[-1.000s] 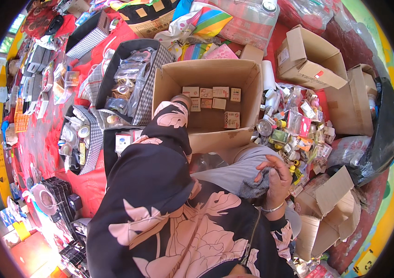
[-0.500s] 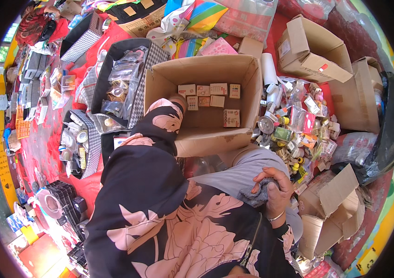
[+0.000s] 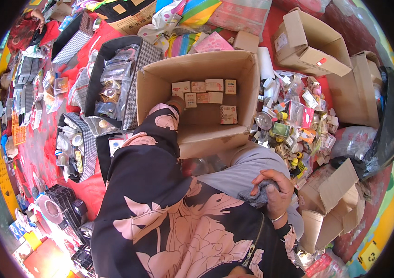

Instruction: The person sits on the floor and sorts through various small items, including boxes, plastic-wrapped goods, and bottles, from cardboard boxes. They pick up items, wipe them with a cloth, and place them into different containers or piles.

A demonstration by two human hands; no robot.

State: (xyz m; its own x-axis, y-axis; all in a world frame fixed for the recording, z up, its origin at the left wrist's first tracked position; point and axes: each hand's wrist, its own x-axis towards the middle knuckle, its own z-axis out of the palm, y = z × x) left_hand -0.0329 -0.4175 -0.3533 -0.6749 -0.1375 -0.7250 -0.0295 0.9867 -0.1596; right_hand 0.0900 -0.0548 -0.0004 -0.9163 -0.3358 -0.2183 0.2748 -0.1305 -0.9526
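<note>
A large open cardboard carton stands in front of me. Several small white and pink boxes lie on its floor, most grouped toward the back, with one small box apart at the right. My left arm reaches over the carton's left side in a black sleeve with pink flowers. Only a little of my left hand shows beside the leftmost boxes; its fingers are hidden. By my grey-trousered knee, my right hand is curled round a crumpled dark grey cloth.
Right of the carton lies a heap of small bottles and packets. Open cardboard boxes stand at the far right and near right. Checkered bins of wrapped goods line the left. A white roll stands by the carton's back right corner.
The whole view has shifted slightly, so the carton sits a little further left and up. My left hand stays in the carton and my right hand keeps the cloth.
</note>
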